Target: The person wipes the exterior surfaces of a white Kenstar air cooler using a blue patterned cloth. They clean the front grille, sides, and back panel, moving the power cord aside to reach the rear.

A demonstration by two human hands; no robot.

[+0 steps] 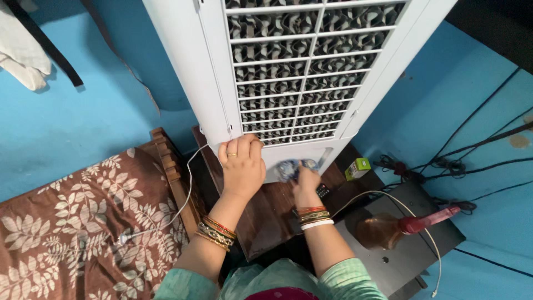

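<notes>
While a brown bedspread (66, 222) printed with pale leaves fills the lower left against a blue wall (72, 122), a white cable (186, 183) loops past the carved wooden bed edge (172, 172) toward the middle of the scene. Centre frame, a tall white air cooler (288, 72) with a slatted grille stands on a dark wooden table (266, 216). The person's left hand (241, 166), ringed and bangled at the wrist, lies flat with fingers spread against the cooler's lower left corner, gripping nothing. Just beside it, the right hand (305, 180) is closed around a blue-and-white cloth (288, 168), pressing it to the cooler's lower front panel. Further right, a small green box (358, 168) sits on the table's far corner, near a tangle of black wires (444, 164) on the wall. Below them, a copper vessel (377, 230) with a red handle rests on a grey surface (411, 255).
</notes>
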